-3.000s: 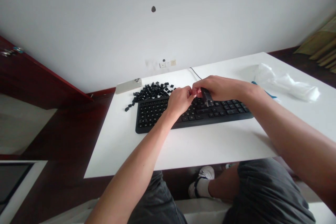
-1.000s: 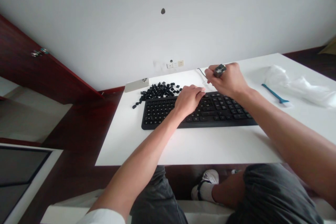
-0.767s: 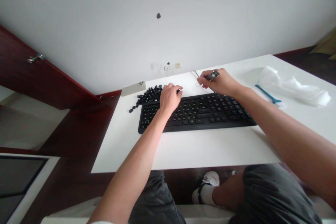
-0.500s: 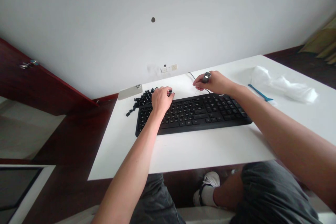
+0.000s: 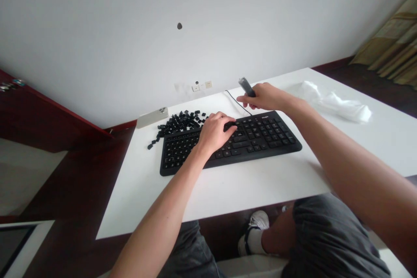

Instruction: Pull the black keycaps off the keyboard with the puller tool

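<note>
A black keyboard (image 5: 257,139) lies on the white table; many of its key positions at the left have no caps. My left hand (image 5: 213,132) rests over its upper middle, thumb and finger closed round a small black keycap (image 5: 230,125) at the back row of keys. Just above the keyboard's far edge, my right hand (image 5: 267,96) grips a slim dark tool (image 5: 248,88) with a pale tip pointing up and away. Faint thin lines show below that hand; the tool's lower end is unclear. A pile of loose black keycaps (image 5: 179,122) spreads behind the keyboard's left part.
A phone (image 5: 152,117) lies at the table's back left corner. Crumpled clear plastic (image 5: 339,103) sits at the right. The keyboard cable (image 5: 236,100) runs back towards the wall, which has sockets (image 5: 202,86). My legs are under the front edge of the table (image 5: 140,208).
My left hand has moved right, from beside the keycap pile to the keyboard's upper middle. The tool in my right hand has tilted, so its length now shows. The view has shifted slightly.
</note>
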